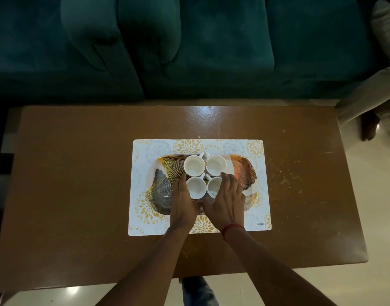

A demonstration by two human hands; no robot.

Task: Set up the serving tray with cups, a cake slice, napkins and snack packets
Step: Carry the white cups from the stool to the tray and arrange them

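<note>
Several white cups stand close together in the middle of an oval tray (242, 166) with a gold, orange and grey leaf pattern. The far pair are the far-left cup (194, 165) and the far-right cup (216, 165). The near-left cup (196, 187) and near-right cup (213, 187) sit between my hands. My left hand (182, 200) lies against the left side of the near-left cup. My right hand (226, 198) curls round the right side of the near-right cup. No cake, napkins or snack packets are in view.
The tray rests on a white floral placemat (143, 224) on a brown wooden table (79, 173). Crumbs speckle the table to the right (286, 173). A teal sofa (189, 45) stands behind the table. Another person's leg and foot (369, 127) are at the far right.
</note>
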